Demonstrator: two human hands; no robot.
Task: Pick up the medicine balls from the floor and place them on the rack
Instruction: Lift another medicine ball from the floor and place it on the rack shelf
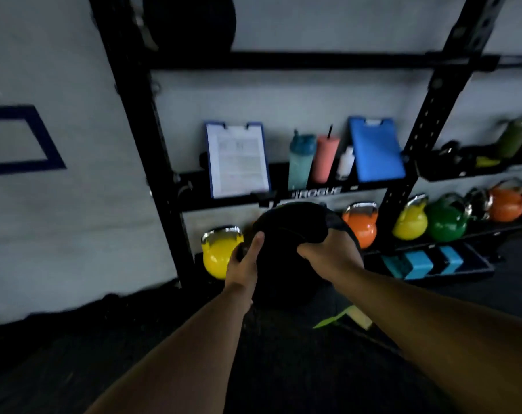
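While gripped, round black medicine ball (pixel 286 252), steel rack (pixel 427 121)

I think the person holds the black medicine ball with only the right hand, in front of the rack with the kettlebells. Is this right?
Not quite. In the head view both hands grip the black medicine ball: the left hand on its left side and the right hand on its right. The rest holds: it is in front of the rack with the kettlebells.

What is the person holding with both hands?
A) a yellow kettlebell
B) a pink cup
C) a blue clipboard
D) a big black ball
D: the left hand and right hand grip the sides of the black medicine ball, held up in front of the rack.
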